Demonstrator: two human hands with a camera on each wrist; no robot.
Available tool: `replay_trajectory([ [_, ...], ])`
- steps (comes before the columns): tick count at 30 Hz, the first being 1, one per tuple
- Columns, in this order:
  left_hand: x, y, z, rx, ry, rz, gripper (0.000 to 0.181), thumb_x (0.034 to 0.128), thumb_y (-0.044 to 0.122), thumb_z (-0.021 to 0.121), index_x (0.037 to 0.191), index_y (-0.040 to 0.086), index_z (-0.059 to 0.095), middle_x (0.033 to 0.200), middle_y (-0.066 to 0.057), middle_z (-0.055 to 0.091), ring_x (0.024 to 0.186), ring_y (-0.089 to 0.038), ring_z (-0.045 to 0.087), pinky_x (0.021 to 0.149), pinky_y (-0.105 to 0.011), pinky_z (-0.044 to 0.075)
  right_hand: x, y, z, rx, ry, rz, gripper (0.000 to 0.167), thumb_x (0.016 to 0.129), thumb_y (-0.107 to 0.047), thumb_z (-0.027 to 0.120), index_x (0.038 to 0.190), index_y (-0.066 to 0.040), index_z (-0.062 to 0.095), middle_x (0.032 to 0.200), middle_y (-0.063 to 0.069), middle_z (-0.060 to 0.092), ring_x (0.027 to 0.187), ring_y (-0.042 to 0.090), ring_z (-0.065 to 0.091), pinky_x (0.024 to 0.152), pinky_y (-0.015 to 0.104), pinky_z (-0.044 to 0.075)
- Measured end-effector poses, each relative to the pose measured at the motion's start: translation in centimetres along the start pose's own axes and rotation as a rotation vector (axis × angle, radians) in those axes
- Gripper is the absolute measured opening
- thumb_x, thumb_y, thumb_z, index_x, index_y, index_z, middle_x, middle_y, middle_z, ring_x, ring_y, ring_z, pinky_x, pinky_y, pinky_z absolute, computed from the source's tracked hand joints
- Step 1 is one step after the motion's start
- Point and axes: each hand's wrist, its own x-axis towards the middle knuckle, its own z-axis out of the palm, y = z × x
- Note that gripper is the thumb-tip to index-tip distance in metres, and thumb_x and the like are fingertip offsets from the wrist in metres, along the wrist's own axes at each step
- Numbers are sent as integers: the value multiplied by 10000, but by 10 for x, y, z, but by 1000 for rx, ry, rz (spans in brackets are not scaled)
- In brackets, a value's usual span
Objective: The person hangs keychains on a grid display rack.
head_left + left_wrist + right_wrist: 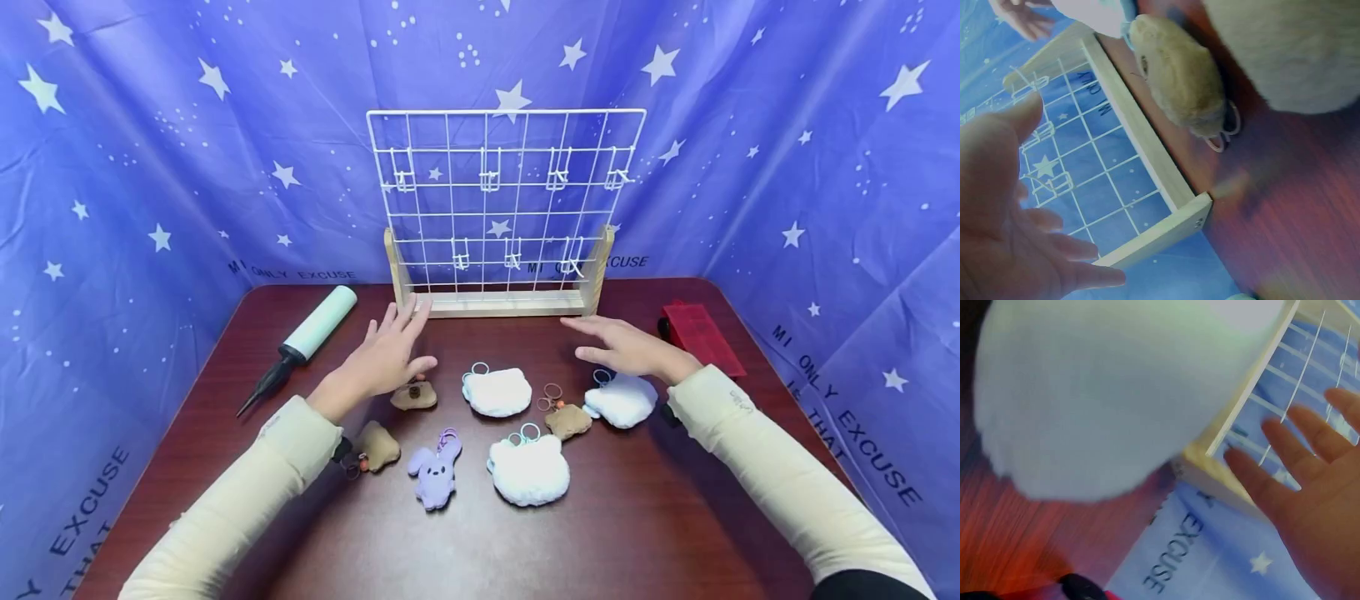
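Observation:
My left hand (386,350), fingers spread and holding nothing, hovers near the left foot of a white wire grid rack (506,212). Just below it lies a small brown plush keychain (414,397), also in the left wrist view as a brown plush (1182,75). My right hand (626,346) reaches in from the right with straight fingers, empty, above a white plush keychain (624,402); that white plush (1097,394) fills much of the right wrist view. Between the hands are another white plush (498,392) and a brown plush (568,422).
White hooks (490,179) hang on the grid in two rows. Nearer lie a purple rabbit plush (436,479), a white plush (529,472) and a brown plush (378,446). A pale green pump (322,321) lies at the left, a red box (703,337) at the right.

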Motion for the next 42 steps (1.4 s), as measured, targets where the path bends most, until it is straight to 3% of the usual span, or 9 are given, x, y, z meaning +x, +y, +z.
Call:
replay_trajectory([
  [3, 8, -2, -3, -47, 87, -7, 921, 1010, 450, 598, 1655, 215, -16, 1718, -185, 10, 1530, -525, 130, 1150, -745, 254, 1, 12, -4, 32, -14, 8, 523, 1020, -199, 615, 1501, -37, 489, 1480, 230, 546, 1377, 423, 502, 1132, 606, 398],
  [9, 23, -6, -11, -132, 327, -36, 878, 1001, 320, 652, 1649, 108, 98, 1679, -246, 185, 1454, -464, 387, 1096, -615, 440, 3, 37, -5, 107, -87, 30, 424, 980, -96, 653, 1401, -59, 615, 1292, 152, 704, 1190, 327, 657, 1021, 540, 518],
  [14, 32, -10, -15, -201, 466, -108, 867, 987, 269, 672, 1633, 42, 140, 1639, -283, 257, 1434, -462, 416, 1125, -573, 432, 1, 53, -1, 150, -174, 118, 362, 956, -92, 684, 1315, -131, 700, 1009, 29, 755, 937, 149, 658, 852, 315, 552],
  [18, 39, -16, -18, -279, 554, -149, 861, 994, 237, 660, 1635, 44, 118, 1615, -303, 274, 1472, -443, 362, 1182, -547, 375, -1, 62, 0, 194, -197, 191, 329, 940, -67, 696, 1253, -156, 742, 946, -2, 741, 878, 116, 624, 795, 238, 519],
  [25, 54, -34, -21, -441, 617, -227, 838, 995, 222, 638, 1635, 56, 123, 1600, -291, 308, 1507, -393, 310, 1253, -495, 273, -3, 73, 5, 255, -225, 214, 298, 904, -18, 717, 1179, -116, 776, 859, 24, 714, 781, 92, 579, 686, 203, 468],
  [28, 60, -40, -22, -483, 656, -245, 801, 986, 232, 646, 1626, 63, 196, 1563, -292, 382, 1441, -396, 405, 1222, -490, 325, -3, 75, 7, 271, -242, 203, 307, 888, 4, 721, 1172, -99, 777, 850, 41, 694, 780, 89, 566, 674, 192, 455],
  [33, 74, -47, -25, -508, 702, -253, 713, 983, 258, 648, 1605, 134, 321, 1478, -260, 513, 1253, -391, 581, 1107, -508, 435, -2, 77, 7, 250, -282, 211, 339, 876, 2, 730, 1185, -129, 777, 919, 27, 697, 873, 127, 572, 720, 211, 476],
  [38, 85, -48, -28, -518, 717, -270, 619, 982, 281, 645, 1555, 177, 438, 1352, -236, 621, 1193, -354, 648, 1122, -475, 427, -2, 77, 11, 216, -292, 204, 330, 851, -20, 763, 1152, -152, 796, 1002, 34, 712, 923, 146, 546, 768, 226, 470],
  [42, 88, -46, -30, -529, 735, -279, 571, 984, 291, 630, 1529, 204, 483, 1287, -214, 671, 1151, -335, 682, 1119, -457, 439, -2, 76, 14, 238, -271, 189, 296, 824, -28, 800, 1101, -134, 812, 938, 40, 688, 873, 121, 541, 747, 210, 456],
])
